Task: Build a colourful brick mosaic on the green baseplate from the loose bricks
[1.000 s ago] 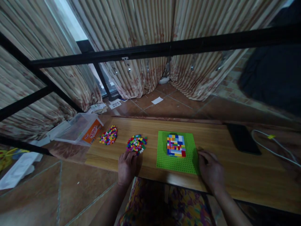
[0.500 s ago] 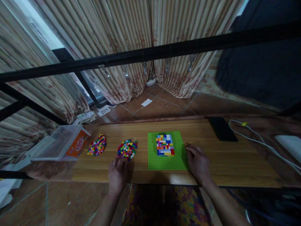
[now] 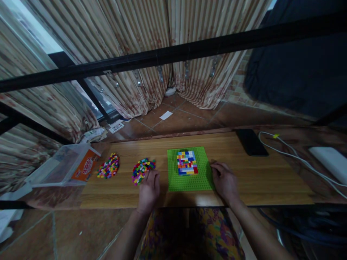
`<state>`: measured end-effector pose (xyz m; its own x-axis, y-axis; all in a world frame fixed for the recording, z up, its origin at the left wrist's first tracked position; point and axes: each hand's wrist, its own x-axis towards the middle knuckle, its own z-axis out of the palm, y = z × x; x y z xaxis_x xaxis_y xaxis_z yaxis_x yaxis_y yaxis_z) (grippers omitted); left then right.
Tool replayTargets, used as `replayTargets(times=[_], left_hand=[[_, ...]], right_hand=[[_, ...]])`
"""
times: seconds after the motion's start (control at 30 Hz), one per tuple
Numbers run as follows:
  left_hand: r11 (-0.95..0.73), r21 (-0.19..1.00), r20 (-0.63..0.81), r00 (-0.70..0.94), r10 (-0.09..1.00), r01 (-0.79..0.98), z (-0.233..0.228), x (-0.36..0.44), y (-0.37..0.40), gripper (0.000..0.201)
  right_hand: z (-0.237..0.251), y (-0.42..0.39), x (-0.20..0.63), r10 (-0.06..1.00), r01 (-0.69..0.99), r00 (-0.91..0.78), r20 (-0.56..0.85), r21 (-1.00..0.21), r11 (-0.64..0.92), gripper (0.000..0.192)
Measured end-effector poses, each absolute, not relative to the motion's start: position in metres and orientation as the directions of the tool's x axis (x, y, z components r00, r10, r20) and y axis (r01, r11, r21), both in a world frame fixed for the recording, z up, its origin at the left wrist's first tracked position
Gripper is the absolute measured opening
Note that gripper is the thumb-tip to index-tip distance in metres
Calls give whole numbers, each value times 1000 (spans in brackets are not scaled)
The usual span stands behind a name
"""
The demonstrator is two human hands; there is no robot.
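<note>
A green baseplate (image 3: 189,180) lies on the wooden table (image 3: 257,180), with a patch of multicoloured small bricks (image 3: 187,162) built on its far half. My right hand (image 3: 224,181) rests on the table against the plate's right edge. My left hand (image 3: 149,189) lies between the plate and a pile of loose coloured bricks (image 3: 142,170), fingers curled, touching the pile's near right edge. I cannot tell whether it holds a brick. A second pile of bricks (image 3: 108,166) sits further left.
A clear plastic box with an orange label (image 3: 67,168) lies at the table's left end. A black phone (image 3: 251,142), a white cable (image 3: 295,159) and a white device (image 3: 329,160) are at the right. A black metal bar (image 3: 173,54) crosses overhead.
My left hand has moved right and a little forward, from below the near pile to its right side beside the plate. The camera view shifted; my right hand stays at the plate's edge.
</note>
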<state>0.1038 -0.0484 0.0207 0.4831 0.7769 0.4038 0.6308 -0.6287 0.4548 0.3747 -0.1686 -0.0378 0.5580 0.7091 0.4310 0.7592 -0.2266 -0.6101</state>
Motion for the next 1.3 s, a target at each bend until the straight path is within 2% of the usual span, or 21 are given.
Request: replayTargets(times=[0.1, 0.3, 0.87, 1.17, 1.3], left_hand=[[-651, 550, 380, 538, 753, 523, 25, 133, -48, 17], [-627, 636, 301, 603, 738, 450, 28, 171, -45, 15], [-539, 716, 243, 565, 788, 443, 24, 185, -39, 27], [-526, 719, 268, 517, 813, 454, 24, 181, -43, 27], [-464, 771, 248, 465, 850, 437, 21, 185, -42, 23]], right_hand=[[-37, -169, 375, 703, 754, 560, 438, -621, -214, 28], [-37, -169, 375, 706, 748, 569, 422, -622, -231, 28], [-35, -169, 375, 717, 753, 560, 416, -617, -230, 26], [-34, -170, 374, 713, 740, 574, 403, -628, -241, 26], [-35, -170, 374, 713, 740, 574, 403, -629, -239, 26]])
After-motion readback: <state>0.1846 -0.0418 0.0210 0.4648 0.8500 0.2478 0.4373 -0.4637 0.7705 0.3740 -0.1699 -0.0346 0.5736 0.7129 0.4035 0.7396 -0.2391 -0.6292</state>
